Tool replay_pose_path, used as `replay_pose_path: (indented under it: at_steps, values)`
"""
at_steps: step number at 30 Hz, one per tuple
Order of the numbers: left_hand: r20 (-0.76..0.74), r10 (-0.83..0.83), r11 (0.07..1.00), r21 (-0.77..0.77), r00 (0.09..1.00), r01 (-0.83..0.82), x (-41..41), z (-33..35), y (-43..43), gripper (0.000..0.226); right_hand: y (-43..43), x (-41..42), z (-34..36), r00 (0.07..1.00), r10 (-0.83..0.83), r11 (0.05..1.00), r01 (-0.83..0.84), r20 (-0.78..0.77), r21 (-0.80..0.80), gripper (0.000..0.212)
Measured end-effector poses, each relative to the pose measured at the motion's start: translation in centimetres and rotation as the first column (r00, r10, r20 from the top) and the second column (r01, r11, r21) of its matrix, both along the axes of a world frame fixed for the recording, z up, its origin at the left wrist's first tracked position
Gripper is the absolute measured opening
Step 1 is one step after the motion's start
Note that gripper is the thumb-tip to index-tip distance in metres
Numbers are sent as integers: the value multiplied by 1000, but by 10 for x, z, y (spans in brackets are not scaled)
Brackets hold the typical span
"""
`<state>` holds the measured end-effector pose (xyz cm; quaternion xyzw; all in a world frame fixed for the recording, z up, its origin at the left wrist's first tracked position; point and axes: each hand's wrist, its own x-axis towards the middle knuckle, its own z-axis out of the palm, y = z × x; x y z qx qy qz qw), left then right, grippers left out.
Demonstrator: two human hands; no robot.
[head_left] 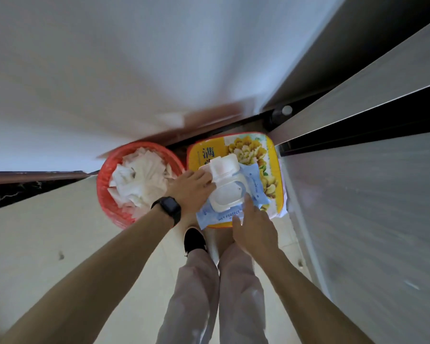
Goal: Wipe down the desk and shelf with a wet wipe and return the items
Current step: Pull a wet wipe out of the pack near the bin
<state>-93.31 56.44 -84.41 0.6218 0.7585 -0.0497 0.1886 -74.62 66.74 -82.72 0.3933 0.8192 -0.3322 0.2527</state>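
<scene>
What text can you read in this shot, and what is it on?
"WEY PERFECT": on the blue wet wipe pack, near its edge; the first word is uncertain.
"满": on the yellow box, upper left; anything below it is covered.
Small print on the pack and the box: too blurred to read.

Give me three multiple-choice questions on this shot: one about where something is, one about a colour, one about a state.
1. Where does the wet wipe pack lie?
A in the bin
B on the yellow flowered box
C on the floor

2. What colour is the bin?
A red
B green
C black

3. How is the pack's lid?
A shut
B torn off
C flipped open

Answers:
1 B, the yellow flowered box shows around and under the pack.
2 A, its red rim rings white tissues.
3 C, the lid stands raised behind the opening.
</scene>
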Motion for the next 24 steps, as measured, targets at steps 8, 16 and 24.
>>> replay_pose_path:
  at_steps: [8, 16, 24]
  values:
    - [323, 418, 908, -121, 849, -401, 41, -14, -22, 58, 10, -42, -17, 888, -459, 885, 454, -22, -106, 33]
    - [362, 455, 889, -236, 814, -392, 34, -17, -17, 55, -4, -43, -24, 902, -387, 921, 389, -192, -30, 12]
    - [306, 498, 863, -262, 811, -432, 32, -5, -16, 57, -46, -4, -19, 928, -95, 987, 41, -361, -156, 15]
